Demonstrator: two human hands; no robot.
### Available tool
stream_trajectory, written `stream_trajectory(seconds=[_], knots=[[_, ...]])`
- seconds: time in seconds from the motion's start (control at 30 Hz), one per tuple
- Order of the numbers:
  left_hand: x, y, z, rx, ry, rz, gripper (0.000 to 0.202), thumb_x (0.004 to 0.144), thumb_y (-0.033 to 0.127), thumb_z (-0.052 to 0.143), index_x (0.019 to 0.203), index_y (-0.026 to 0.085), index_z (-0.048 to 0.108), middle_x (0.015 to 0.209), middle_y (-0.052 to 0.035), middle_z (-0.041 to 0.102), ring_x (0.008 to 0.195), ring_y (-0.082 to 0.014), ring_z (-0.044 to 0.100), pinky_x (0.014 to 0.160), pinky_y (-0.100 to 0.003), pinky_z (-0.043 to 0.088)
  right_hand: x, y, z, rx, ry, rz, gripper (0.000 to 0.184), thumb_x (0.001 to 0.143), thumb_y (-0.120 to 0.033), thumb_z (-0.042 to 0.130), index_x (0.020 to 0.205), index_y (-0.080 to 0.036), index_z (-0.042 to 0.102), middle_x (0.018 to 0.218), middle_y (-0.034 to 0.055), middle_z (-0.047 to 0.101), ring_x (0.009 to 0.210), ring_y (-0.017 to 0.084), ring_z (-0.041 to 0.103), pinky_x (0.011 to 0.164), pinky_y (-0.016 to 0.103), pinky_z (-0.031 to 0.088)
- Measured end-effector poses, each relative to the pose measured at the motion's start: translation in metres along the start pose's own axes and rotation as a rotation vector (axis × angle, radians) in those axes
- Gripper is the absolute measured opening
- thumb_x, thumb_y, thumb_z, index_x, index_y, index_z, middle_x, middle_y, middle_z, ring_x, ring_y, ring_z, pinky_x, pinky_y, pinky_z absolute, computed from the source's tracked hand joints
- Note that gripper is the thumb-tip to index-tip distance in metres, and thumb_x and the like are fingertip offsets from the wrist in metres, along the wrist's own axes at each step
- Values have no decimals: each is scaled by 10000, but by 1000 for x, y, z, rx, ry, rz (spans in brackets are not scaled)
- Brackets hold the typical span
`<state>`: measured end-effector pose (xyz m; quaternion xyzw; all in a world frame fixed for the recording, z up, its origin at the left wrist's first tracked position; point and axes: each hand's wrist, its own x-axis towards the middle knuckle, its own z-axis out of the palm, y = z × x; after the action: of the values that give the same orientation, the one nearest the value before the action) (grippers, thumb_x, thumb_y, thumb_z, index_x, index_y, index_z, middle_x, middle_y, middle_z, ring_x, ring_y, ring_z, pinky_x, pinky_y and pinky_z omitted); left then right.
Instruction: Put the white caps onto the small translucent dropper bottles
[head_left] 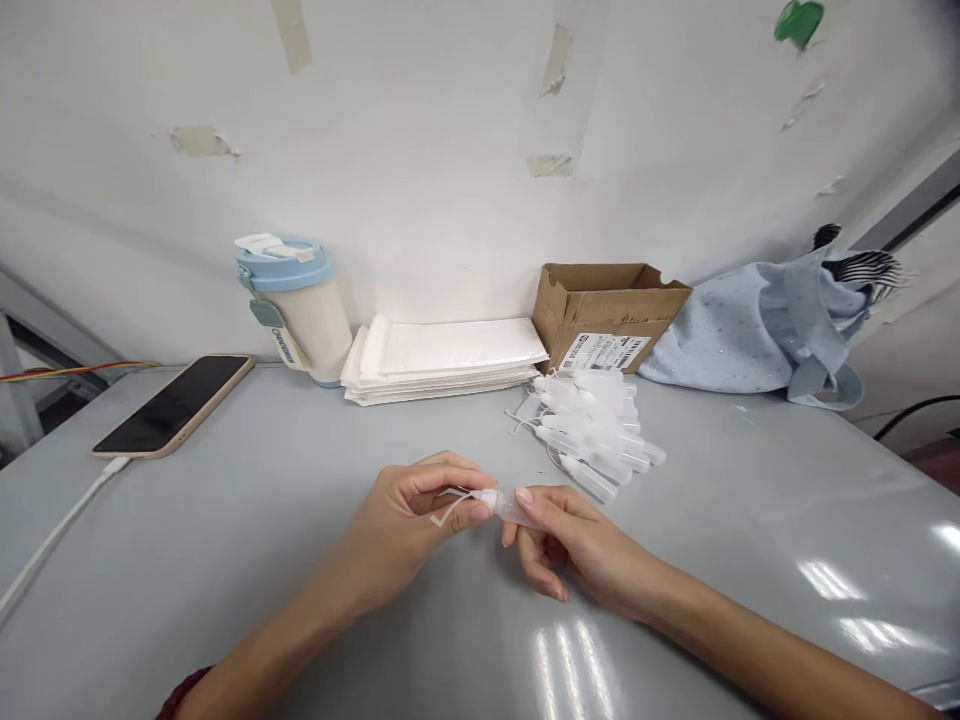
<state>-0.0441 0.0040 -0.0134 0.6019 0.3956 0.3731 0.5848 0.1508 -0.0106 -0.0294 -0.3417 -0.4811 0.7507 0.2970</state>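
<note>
Both hands meet over the middle of the table around one small translucent plastic tube [508, 507] with a white cap end. My left hand [424, 510] pinches the cap end between thumb and fingers, and a thin white strap or cord [452, 506] sticks out from there across the fingers. The body of the tube lies in my right hand [566, 535], held by thumb and index finger, with the other fingers curled below. Just beyond, a pile of similar translucent tubes [592, 425] with thin white cords lies on the table.
Behind the pile stands an open cardboard box [607, 310] with a label. Stacked white paper packets [450, 350], a cream tumbler [315, 325] with blue lid, and a phone [176, 405] on a white cable [60, 545] are to the left. A light blue bag [739, 330] slumps at right.
</note>
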Motion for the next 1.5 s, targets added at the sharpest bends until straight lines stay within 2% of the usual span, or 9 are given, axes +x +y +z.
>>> stream_trajectory(seconds=[0.2,0.47,0.77,0.87,1.03,1.2,1.3,1.4,1.5], knots=[[-3,-1,-2,-33,-61,-28,122,758,287,696,865,259,746,946,-34,611,713,-148,581,557,-236,467,1,-1,-2,152,-67,86,471,900,-534,433,690,-136,570,343,-72,437,308,45,276,411,195,254],[0,1,0,14,-14,-25,78,732,296,712,778,272,771,833,-33,656,810,-192,597,735,-293,502,-1,0,0,68,-61,46,497,911,-550,398,701,-133,569,356,-64,465,319,43,281,425,201,235],[-6,6,2,22,-25,6,355,753,229,692,1096,320,672,922,0,634,908,-175,611,945,-344,473,0,0,-2,206,-116,104,497,916,-530,401,661,-134,559,327,-61,456,288,45,274,388,187,248],[-5,6,3,18,8,-36,327,709,261,732,1032,281,689,993,-20,637,957,-203,606,884,-315,501,-1,-1,-1,201,-118,80,471,920,-506,409,671,-135,562,338,-61,461,296,45,289,396,184,258],[-3,6,3,114,-9,-89,136,769,340,673,850,234,700,848,-24,647,822,-186,612,729,-266,508,-2,-2,-1,163,-84,70,470,921,-500,409,668,-134,562,341,-59,461,308,45,296,405,182,253],[-5,9,0,120,-139,14,153,828,255,600,953,236,685,998,-35,622,895,-180,600,792,-275,492,-2,0,-1,156,-95,90,489,942,-481,363,657,-134,558,324,-58,467,284,45,289,415,187,274],[-6,12,1,156,-121,-55,241,810,285,626,1044,231,645,1049,-36,619,929,-185,597,829,-290,478,-2,0,0,105,-96,66,499,946,-481,347,651,-135,552,326,-57,474,281,41,288,425,188,282],[-6,15,4,190,-85,-170,252,823,395,600,979,203,646,880,-18,650,794,-165,602,745,-274,482,-3,-1,1,19,-74,37,495,948,-481,342,647,-142,541,336,-60,475,290,44,297,439,196,295],[-5,16,5,246,-106,-157,324,870,453,497,802,179,656,707,-1,612,674,-143,550,652,-250,448,-6,-4,3,-119,-14,-7,464,937,-501,354,676,-157,524,362,-65,470,330,60,335,458,207,320]])
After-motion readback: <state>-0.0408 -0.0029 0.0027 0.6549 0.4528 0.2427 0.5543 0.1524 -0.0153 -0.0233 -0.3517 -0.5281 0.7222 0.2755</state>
